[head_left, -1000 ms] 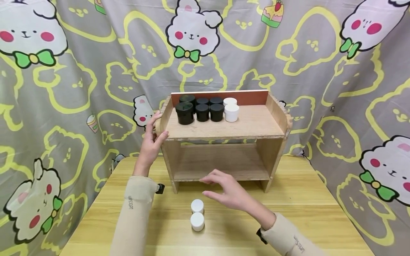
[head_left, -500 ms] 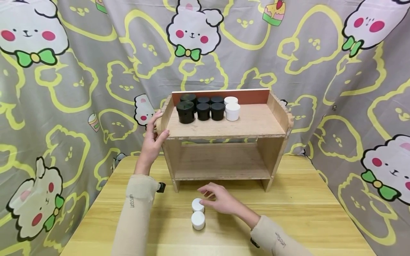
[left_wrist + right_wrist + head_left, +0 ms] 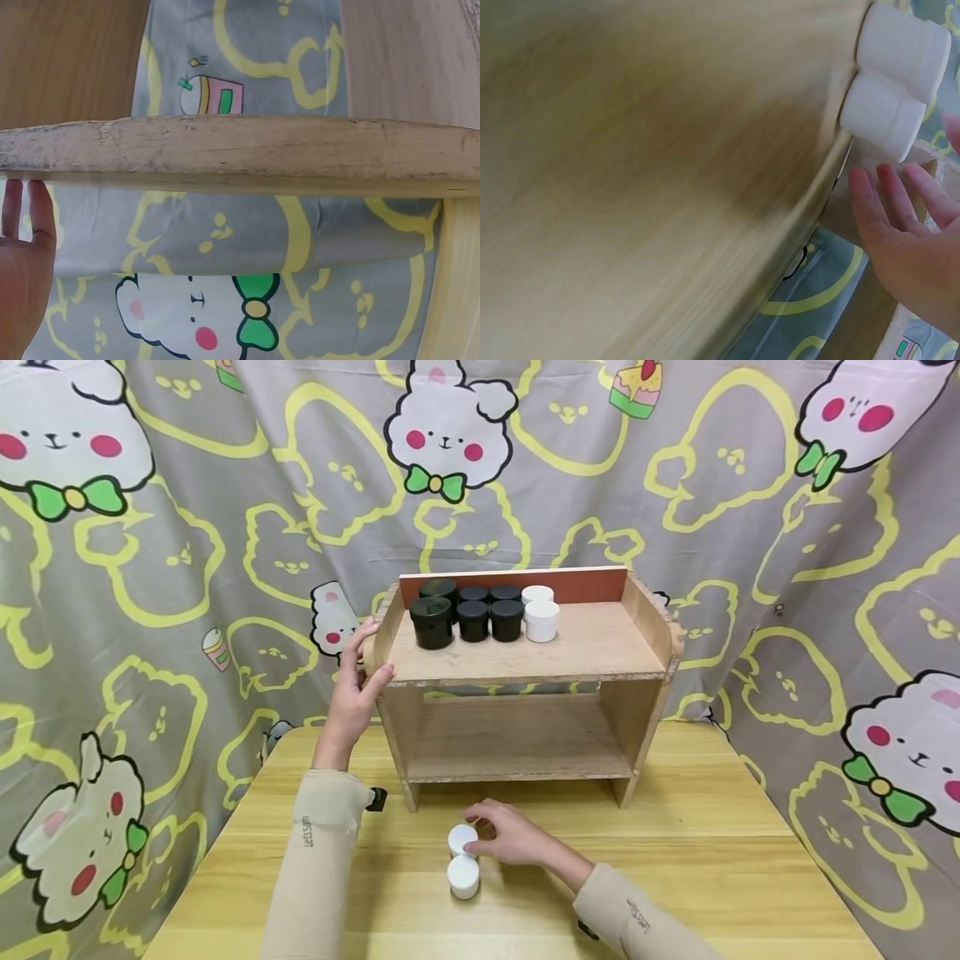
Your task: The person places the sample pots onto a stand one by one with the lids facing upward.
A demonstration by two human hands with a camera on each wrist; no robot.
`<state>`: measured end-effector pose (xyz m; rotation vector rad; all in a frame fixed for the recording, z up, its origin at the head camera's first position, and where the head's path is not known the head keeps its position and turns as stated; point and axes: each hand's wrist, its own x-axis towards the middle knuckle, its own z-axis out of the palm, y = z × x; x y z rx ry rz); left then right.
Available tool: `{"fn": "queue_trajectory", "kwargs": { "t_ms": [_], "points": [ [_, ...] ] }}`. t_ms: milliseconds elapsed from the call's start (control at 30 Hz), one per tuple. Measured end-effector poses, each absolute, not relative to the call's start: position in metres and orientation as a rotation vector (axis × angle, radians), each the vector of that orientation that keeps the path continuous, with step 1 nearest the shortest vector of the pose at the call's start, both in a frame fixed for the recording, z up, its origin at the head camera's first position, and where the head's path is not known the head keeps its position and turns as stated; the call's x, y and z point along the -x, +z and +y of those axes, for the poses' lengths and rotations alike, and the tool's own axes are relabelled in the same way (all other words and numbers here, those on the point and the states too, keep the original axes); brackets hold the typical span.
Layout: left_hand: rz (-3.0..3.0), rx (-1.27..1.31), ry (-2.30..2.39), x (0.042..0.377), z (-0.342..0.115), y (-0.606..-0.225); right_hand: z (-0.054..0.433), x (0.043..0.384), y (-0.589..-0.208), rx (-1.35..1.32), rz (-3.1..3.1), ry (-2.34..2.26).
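Two small white lidded jars, a near jar (image 3: 463,877) and a far jar (image 3: 461,839), stand one behind the other on the wooden table. My right hand (image 3: 508,833) is at the far jar, thumb by the lid's right side and fingers behind it. In the right wrist view, the fingers (image 3: 896,199) are spread beside the far jar (image 3: 877,112), with no plain grip on it. My left hand (image 3: 352,697) holds the left side of a two-tier wooden shelf (image 3: 525,672), thumb at the front edge and fingers on the outer face.
Along the upper tier's left half stand several black jars (image 3: 472,622) and two white jars (image 3: 542,622) in two rows. The lower tier (image 3: 517,739) is bare wood. A patterned curtain (image 3: 480,527) hangs behind and beside the table (image 3: 712,877).
My right hand has come down and left from in front of the shelf to the far white jar. My left hand stays on the shelf's side.
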<state>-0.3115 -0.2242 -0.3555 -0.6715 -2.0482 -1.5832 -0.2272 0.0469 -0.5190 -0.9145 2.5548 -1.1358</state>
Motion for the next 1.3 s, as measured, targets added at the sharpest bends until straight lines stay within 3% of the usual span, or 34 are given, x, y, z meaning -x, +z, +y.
{"fn": "queue_trajectory", "kwargs": {
  "t_ms": [667,1300],
  "points": [
    [-2.055,0.651,-1.579,0.309,-0.227,-0.356,0.038,0.234,-0.530,0.875,2.502,-1.154],
    [-2.039,0.661,-1.589,0.310,-0.225,-0.358,0.047,0.231,-0.515,0.934,2.629,-1.166]
  ]
}}
